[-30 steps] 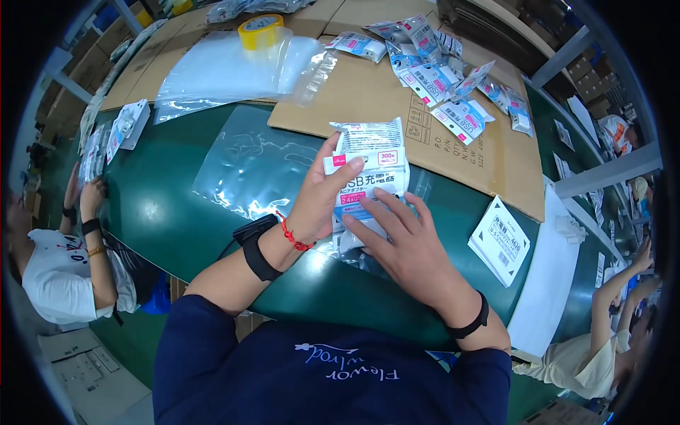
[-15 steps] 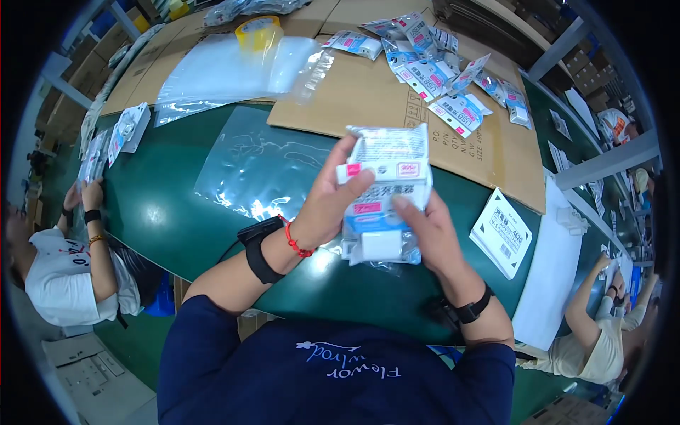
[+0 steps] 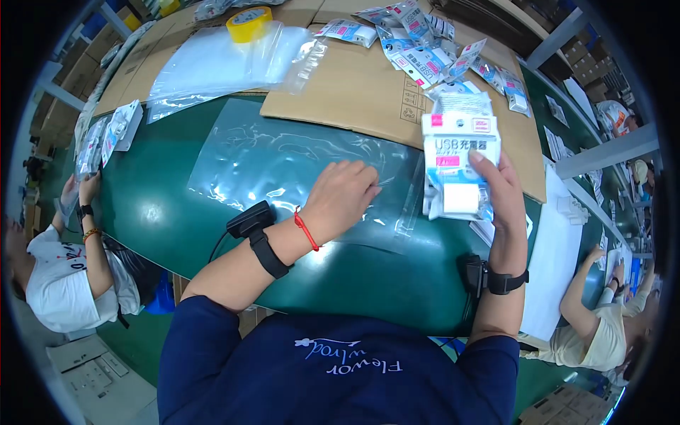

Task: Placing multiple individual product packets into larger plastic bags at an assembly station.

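Note:
My right hand (image 3: 504,190) grips a small bundle of charger packets (image 3: 453,145), thumb across the front. They are clear and blue-white pouches with a white header card and a white block showing low down. Under my left hand (image 3: 343,197) lies a large clear plastic bag (image 3: 262,159), flat on the green table. The left fingers are curled together at the bag's right part; whether they pinch its film is hidden from view.
Beyond the bag, a cardboard sheet (image 3: 340,106) carries a pile of similar packets (image 3: 425,64). Yellow tape (image 3: 249,25) rests on stacked clear bags (image 3: 212,64). White printed cards (image 3: 484,231) lie partly behind my right wrist. Co-workers sit left (image 3: 67,283) and right (image 3: 588,319).
My left hand has let go of the charger packets and come down over the clear bag. My right hand has carried the packets to the right, above the cardboard's edge.

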### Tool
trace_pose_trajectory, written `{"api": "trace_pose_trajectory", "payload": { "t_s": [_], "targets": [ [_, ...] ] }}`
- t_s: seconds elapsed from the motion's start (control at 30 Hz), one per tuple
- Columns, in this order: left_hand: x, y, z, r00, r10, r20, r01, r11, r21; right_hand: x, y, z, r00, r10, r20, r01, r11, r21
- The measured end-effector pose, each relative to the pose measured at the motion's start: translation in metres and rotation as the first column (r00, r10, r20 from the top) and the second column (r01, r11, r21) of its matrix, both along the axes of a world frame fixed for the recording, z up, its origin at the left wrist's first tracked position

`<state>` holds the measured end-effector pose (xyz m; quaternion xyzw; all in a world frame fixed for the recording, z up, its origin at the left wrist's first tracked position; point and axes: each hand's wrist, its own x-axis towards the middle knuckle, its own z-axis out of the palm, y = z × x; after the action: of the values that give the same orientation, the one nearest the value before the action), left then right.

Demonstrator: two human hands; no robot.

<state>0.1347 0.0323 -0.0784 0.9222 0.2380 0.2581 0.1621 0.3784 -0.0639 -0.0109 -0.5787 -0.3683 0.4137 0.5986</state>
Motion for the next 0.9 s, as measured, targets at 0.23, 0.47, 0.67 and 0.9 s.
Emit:
{"api": "trace_pose_trajectory", "payload": {
  "t_s": [0.23,0.47,0.67,0.9],
  "targets": [
    [-0.002,-0.010,0.018,0.978,0.131,0.163,-0.072,0.942,-0.327,0.005,-0.021,-0.001,0.910,0.401,0.103,-0.345,0.872,-0.347],
    [0.000,-0.015,0.023,0.946,-0.009,0.325,0.044,0.994,-0.101,-0.021,-0.016,-0.005,0.799,0.602,-0.014,-0.545,0.714,-0.440],
    [0.000,-0.015,0.023,0.927,-0.033,0.375,0.067,0.995,-0.077,-0.026,-0.013,-0.006,0.670,0.741,-0.051,-0.691,0.596,-0.409],
    [-0.001,-0.023,0.025,0.933,-0.088,0.348,0.124,0.989,-0.084,-0.026,-0.018,-0.015,0.835,0.518,-0.186,-0.546,0.737,-0.399]
  ]
}}
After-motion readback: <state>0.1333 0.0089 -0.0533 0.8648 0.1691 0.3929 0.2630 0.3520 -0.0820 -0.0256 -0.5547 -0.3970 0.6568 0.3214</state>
